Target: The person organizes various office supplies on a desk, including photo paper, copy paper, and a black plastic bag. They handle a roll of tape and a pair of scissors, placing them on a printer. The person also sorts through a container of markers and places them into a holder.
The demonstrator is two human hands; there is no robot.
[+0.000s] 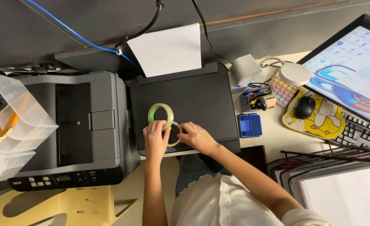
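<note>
1. A person's left hand pinches a clear tape roll on the black printer lid.
2. The right hand, fingers curled, grips a second ring beside it.
3. The hands appear to be working at the tape, a job for steady fingertips.

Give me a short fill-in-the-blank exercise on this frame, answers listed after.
1. Both hands, left and right, touch rolls of clear ____.
2. The rolls rest on top of the black ____.
3. The sheet standing in the rear feed is ____ in colour.
4. The mouse sits on a ____ pad.

Answers: tape; printer; white; yellow
</note>
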